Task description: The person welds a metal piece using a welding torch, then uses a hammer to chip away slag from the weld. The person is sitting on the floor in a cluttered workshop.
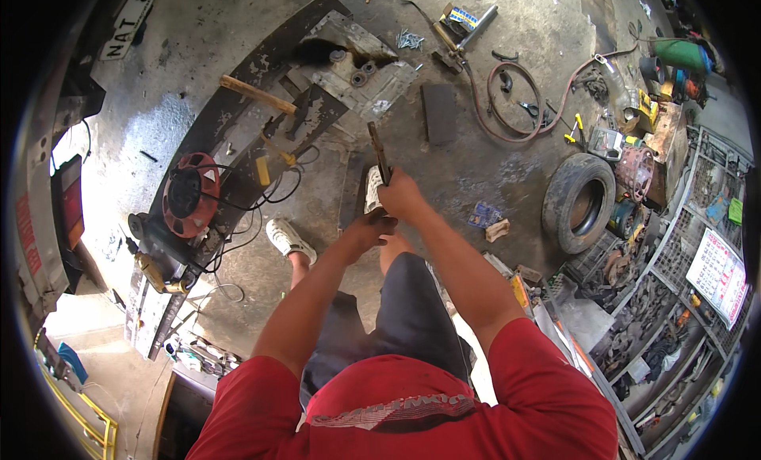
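Note:
In front of my body, my right hand (pixel 403 194) is closed around a long, narrow, brownish metal tool (pixel 376 147), held tilted with its tip pointing away from me. The tool's exact kind is hard to make out. Just below and left of it, my left hand (pixel 369 232) sits close to my right wrist, fingers loosely bent and apart, with nothing visible in them. A wooden-handled hammer (pixel 261 95) lies on a dark painted metal beam to the left. Beyond the tool, a worn metal plate (pixel 365 72) with round fittings rests across that beam.
A red cable reel (pixel 191 194) and a yellow power tool (pixel 151 268) lie at left with tangled black cords. A dark flat block (pixel 437 113), a coiled hose (pixel 507 135) and scattered bolts (pixel 410 40) are ahead. A tyre (pixel 579 202) and metal racks (pixel 674 278) stand at right.

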A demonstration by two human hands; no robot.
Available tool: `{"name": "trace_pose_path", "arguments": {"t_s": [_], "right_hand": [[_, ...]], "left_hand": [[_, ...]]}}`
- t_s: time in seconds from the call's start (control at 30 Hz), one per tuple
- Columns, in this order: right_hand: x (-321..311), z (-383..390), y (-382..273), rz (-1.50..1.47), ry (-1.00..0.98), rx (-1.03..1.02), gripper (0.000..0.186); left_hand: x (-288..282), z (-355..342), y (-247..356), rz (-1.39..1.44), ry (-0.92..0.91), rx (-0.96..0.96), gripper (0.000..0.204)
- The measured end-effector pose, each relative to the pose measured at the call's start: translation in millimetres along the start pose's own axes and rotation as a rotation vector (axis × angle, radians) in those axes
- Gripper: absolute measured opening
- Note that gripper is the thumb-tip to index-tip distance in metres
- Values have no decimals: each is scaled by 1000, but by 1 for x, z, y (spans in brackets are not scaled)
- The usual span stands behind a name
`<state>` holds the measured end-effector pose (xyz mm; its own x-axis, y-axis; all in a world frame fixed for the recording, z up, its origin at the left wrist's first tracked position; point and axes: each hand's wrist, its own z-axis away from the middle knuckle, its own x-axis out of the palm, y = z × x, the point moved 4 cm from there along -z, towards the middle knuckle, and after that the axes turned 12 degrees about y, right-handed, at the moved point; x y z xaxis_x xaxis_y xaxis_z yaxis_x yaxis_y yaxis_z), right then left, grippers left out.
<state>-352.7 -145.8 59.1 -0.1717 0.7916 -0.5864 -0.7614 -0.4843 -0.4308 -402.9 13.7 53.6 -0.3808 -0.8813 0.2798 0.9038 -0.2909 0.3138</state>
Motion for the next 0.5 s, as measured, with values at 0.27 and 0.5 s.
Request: {"name": "trace_pose_path", "arguments": {"t_s": [0.27, 0.5], "right_hand": [[16, 0, 8, -37, 150, -100, 46], [23, 36, 13, -167, 338, -105, 37]], "left_hand": [[11, -9, -9, 29, -67, 43, 82], [-9, 4, 12, 301, -125, 115, 98]]}}
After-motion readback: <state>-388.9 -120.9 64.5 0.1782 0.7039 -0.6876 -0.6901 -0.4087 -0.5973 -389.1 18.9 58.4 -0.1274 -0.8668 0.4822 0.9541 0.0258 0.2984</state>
